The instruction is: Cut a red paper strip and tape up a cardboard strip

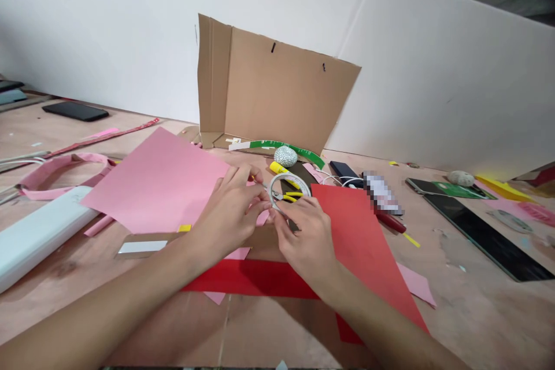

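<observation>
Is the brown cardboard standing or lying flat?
Standing up. The brown cardboard rises in front of the white wall, its broad face toward the camera.

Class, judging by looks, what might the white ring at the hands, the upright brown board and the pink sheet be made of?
White ring: probably plastic, pale and slightly shiny.
Brown board: most likely cardboard, matt, with straight creases.
Pink sheet: paper or thin card, matt, with thin, crisp edges.

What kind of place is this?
Probably a craft workspace, with a pink paper sheet, a bright red paper sheet and a white ring-shaped roll, perhaps tape.
</observation>
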`<state>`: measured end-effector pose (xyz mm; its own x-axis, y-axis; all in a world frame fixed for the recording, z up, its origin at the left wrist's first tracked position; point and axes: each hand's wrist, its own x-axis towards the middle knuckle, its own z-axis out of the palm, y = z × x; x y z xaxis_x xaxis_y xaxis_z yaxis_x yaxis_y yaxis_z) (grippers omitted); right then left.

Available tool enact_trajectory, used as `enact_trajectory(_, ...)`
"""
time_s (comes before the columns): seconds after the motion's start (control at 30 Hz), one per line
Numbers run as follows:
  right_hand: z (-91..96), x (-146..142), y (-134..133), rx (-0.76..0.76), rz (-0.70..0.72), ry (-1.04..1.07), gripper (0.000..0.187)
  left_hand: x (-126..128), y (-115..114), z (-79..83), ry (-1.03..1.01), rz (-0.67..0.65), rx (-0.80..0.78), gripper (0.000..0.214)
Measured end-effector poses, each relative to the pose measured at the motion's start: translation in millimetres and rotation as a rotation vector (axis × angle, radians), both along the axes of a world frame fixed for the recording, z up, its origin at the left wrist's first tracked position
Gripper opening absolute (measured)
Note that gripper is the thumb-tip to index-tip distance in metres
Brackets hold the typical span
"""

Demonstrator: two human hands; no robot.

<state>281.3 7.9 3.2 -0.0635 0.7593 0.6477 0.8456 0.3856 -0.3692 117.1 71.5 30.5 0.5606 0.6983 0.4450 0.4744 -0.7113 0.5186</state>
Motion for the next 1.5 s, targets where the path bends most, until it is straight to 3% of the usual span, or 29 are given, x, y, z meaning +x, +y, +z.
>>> enact_trajectory(0.1,3.8,4,-6,0.084,-0.013,-0.010,0.028,-2,8,9.4,-0.074,0.031,0.033,0.019)
enact_trajectory(0.23,3.9,18,-5,0.103,-0.122,0.003,0.026,-13,25,21.1,-0.174,0.203,0.075,0.018)
enact_trajectory(0.3,-0.6,27,4,0.038,-0.139,-0.030,0.024,-15,28,22.1,-0.160,0.138,0.034,0.017)
enact_trajectory(0.47,-15.9,53,31,-0.162,-0.185,-0.109,0.016,-12,21,14.5,-0.196,-0.023,-0.294,0.014)
enact_trajectory(0.6,-15.1,64,32,-0.274,-0.194,-0.063,0.006,-13,19,8.6,-0.206,-0.097,-0.438,0.013)
enact_trajectory(0.8,10.8,42,10,-0.259,-0.026,0.159,0.012,-13,16,8.2,-0.192,-0.236,-0.512,0.017)
enact_trajectory(0.97,19.2,21,1,-0.422,0.148,0.357,0.016,-12,12,7.2,-0.231,-0.337,-0.626,0.013)
enact_trajectory(1.37,17.2,12,-2,-0.545,0.194,0.467,0.020,-13,13,-1.4,-0.163,-0.259,-0.888,0.016)
enact_trajectory(1.5,18.5,15,-5,-0.590,0.193,0.510,0.020,-13,10,3.9,-0.144,-0.233,-0.856,0.030)
